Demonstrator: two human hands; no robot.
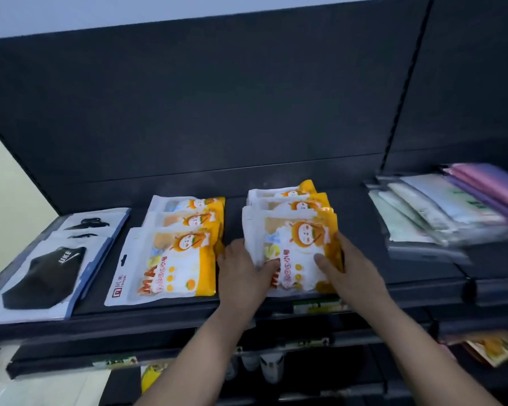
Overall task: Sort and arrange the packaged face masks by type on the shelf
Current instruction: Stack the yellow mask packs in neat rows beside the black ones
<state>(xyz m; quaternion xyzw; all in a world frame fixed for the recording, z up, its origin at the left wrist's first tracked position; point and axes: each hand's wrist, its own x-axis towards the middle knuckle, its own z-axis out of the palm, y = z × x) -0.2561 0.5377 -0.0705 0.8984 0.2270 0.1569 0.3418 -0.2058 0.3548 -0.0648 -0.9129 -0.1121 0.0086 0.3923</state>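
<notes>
On the dark shelf (417, 284) lie two overlapping rows of orange-and-white cartoon mask packs. My left hand (244, 273) and my right hand (340, 265) both grip the front pack of the right row (298, 250), one on each side. The left orange row (173, 253) lies untouched beside my left hand. At the far left sit packs with black masks (44, 273). At the right, a fanned stack of clear, pale and pink-purple packs (446, 212) leans, blurred.
The shelf's dark back panel (217, 112) rises behind the packs. Below the shelf edge are lower shelves with small bottles (272, 367) and an orange package (493, 347) at the lower right. A pale wall (6, 186) is at the left.
</notes>
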